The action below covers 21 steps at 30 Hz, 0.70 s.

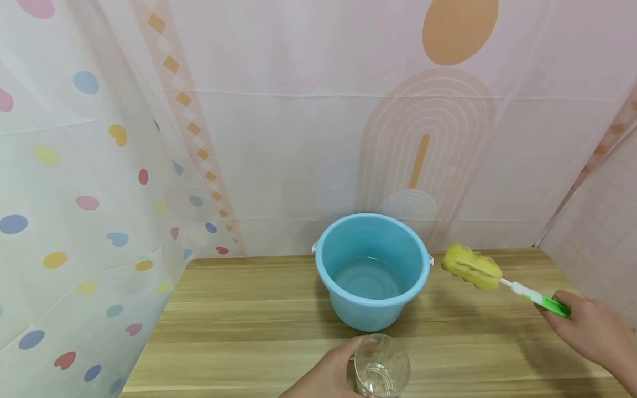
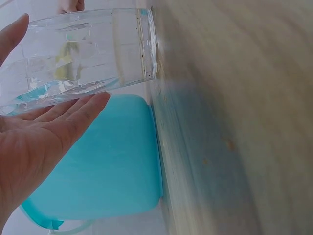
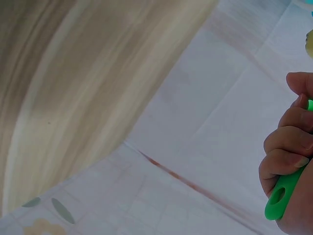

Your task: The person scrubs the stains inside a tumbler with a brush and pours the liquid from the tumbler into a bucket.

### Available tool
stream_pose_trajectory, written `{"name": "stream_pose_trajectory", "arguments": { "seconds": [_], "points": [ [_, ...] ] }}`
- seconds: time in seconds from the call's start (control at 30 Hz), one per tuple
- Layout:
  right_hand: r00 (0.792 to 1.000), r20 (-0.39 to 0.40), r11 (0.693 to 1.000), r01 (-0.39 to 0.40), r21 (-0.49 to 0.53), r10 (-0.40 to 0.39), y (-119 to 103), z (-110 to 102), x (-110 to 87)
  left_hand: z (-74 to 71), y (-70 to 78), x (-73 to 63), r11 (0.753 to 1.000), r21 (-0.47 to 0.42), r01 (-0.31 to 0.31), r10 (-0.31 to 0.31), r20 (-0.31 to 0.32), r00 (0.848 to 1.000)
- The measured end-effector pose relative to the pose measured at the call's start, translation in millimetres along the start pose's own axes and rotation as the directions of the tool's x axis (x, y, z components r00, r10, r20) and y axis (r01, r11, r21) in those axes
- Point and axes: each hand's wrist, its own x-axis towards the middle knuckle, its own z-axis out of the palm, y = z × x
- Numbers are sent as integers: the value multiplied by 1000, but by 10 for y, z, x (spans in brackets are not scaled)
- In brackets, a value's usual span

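Note:
A clear glass cup (image 1: 385, 365) stands upright on the wooden table, close to the near edge of the head view. My left hand (image 1: 328, 373) is at its left side. In the left wrist view, straight fingers (image 2: 80, 115) lie along the glass while the thumb (image 2: 13, 36) stands off on the other side. Out to the right, my right hand (image 1: 592, 329) grips the green handle (image 3: 286, 191) of a bottle brush with a yellow sponge head (image 1: 471, 268). The sponge is held above the table, right of the blue bucket (image 1: 370, 315).
The light-blue bucket holds some water (image 1: 368, 276) and stands behind the glass cup. The wood-grain table (image 1: 239, 315) spreads to the left and right. Printed curtains (image 1: 278, 138) close off the back and both sides.

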Motion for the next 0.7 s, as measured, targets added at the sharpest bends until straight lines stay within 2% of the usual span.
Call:
{"name": "stream_pose_trajectory", "arguments": {
  "seconds": [0.2,0.47,0.7],
  "points": [
    [993,83,996,-85,23,83,-59,-97,42,-3,-14,-4,999,32,-13,13,-4,1000],
    [1000,-1,999,-22,33,22,-209,-194,25,2,-7,-5,997,79,-13,14,-14,1000],
    [998,-37,998,50,35,-49,-389,-286,9,2,-1,-6,999,46,-5,5,-6,1000]
  ]
}}
